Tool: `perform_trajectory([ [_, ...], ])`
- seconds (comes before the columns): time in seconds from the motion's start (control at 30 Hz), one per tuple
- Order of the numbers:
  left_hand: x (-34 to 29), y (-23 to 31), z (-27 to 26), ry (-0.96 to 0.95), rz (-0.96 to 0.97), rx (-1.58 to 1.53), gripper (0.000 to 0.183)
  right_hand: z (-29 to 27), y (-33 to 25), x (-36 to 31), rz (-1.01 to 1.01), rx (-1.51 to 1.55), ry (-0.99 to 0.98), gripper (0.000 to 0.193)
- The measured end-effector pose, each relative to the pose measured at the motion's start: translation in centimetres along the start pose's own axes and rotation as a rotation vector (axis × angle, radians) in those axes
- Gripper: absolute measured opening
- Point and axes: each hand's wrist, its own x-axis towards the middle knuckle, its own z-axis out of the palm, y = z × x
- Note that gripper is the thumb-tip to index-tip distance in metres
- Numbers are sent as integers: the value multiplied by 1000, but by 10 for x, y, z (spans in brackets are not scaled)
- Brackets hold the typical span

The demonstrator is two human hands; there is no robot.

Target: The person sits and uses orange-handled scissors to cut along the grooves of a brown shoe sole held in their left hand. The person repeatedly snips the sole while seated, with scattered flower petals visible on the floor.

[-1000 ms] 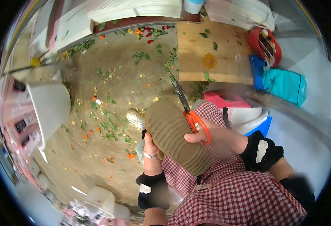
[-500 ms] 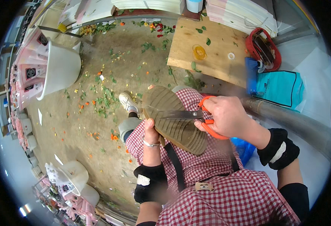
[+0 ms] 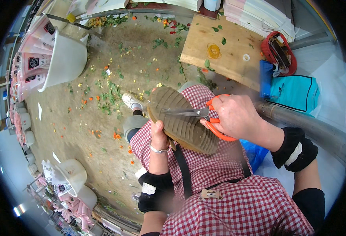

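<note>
A brown shoe (image 3: 188, 125) lies sole up above my lap, its ridged tread facing me. My left hand (image 3: 159, 137) grips the shoe's near left edge, thumb on the sole. In my right hand (image 3: 236, 118) is a pair of scissors (image 3: 192, 113) with orange handles. Its dark blades are closed together and lie across the tread, tips toward the sole's left side. Whether the tips press into a groove I cannot tell. Beneath the shoe is my red-and-white checked apron (image 3: 228, 204).
A wooden board (image 3: 228, 43) at the upper right bears yellow rubber bands (image 3: 213, 50) and a white ring. Beside it are a red basket (image 3: 279, 54) and a turquoise bag (image 3: 293, 92). Leaves and petals litter the floor (image 3: 74, 133). White buckets (image 3: 69, 59) stand at the left.
The view has shifted slightly. The scissors' tips have moved a little over the sole, and both hands keep their hold.
</note>
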Motion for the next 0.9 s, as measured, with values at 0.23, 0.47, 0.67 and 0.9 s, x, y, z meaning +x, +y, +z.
perform_trajectory([
  [0.23, -1, 6, -6, -11, 48, 104, 87, -11, -4, 12, -106, -128, -30, 34],
  [0.47, 0, 15, -8, -2, 69, 168, 88, -7, -5, 20, -172, -116, -151, 21],
  [0.67, 0, 13, -24, 65, -10, 98, 90, 18, -10, 30, -174, -75, -121, 28],
  [0.9, -7, 8, -33, 160, 40, 90, 79, 46, -20, 29, 7, 161, -248, 48],
])
